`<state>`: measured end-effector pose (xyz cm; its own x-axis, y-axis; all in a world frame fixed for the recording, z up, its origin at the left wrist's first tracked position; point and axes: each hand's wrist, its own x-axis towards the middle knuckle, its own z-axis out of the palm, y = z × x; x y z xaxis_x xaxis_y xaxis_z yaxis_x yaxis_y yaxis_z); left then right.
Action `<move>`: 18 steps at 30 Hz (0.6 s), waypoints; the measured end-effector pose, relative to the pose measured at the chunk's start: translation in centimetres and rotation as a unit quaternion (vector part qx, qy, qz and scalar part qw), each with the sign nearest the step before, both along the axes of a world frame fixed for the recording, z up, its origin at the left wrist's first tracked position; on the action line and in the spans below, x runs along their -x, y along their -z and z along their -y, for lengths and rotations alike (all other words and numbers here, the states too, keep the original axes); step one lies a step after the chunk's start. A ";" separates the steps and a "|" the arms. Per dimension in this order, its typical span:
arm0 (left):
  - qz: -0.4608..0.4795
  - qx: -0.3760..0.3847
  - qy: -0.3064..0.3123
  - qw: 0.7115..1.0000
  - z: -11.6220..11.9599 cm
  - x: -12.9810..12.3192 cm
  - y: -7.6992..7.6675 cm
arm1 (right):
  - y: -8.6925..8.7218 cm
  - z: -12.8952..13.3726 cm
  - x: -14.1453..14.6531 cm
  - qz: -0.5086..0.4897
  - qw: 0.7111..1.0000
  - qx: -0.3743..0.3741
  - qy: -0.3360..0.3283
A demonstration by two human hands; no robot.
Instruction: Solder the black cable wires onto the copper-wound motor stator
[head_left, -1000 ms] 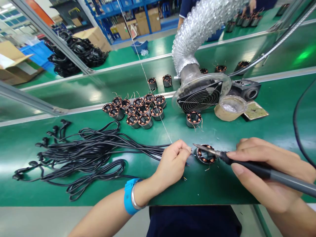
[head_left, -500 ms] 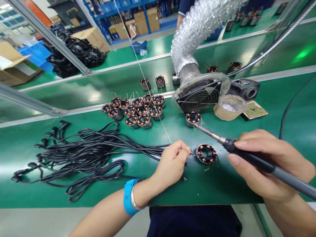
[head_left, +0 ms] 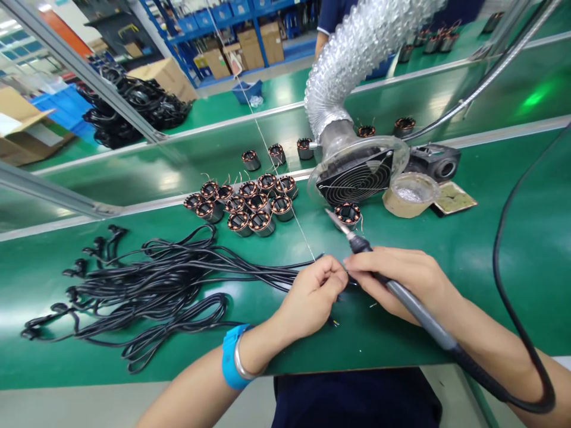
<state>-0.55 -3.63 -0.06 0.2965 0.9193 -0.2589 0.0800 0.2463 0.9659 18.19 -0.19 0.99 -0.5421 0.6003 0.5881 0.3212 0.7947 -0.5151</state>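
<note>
Half a second ago the right hand (head_left: 404, 276) held the soldering iron (head_left: 392, 285) out to the right of the stator with its tip lifted towards the fan; now that hand has slid left, sits over the stator and meets the left hand (head_left: 312, 294), so the stator itself is hidden beneath the fingers near the middle of the counter's near edge.

Going from big to small: the green counter (head_left: 446, 249) carries a ducted fume fan (head_left: 357, 172) towards its far edge, and a spread of black cables (head_left: 156, 285) fills the left half. These run right up to the left hand, close to the hot iron; a careless swing could scorch their insulation. The iron's own cord (head_left: 513, 285) loops wide off the near right edge and could snag and tug the tool. A cluster of wound stators (head_left: 245, 205) stands beyond the hands, with a lone stator (head_left: 348, 213) just beside the iron's tip (head_left: 332, 217), which points at it and could nick its copper windings.

Both hands are closed: the right wraps the iron's handle while its fingers press down, the left pinches something thin, probably a wire end, though it is too small to tell. With fingertips this near the heated shaft, a burn looks the likeliest slip.
</note>
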 end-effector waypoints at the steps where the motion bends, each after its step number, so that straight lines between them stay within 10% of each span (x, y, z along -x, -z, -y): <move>1: 0.000 -0.005 0.008 1.000 0.0 0.2 -0.1 | 0.1 -0.1 0.1 0.007 1.000 -0.002 -0.012; 18: 0.045 0.084 -0.027 0.995 -0.4 -0.4 -0.4 | 0.8 0.7 -0.6 0.005 0.994 0.104 0.027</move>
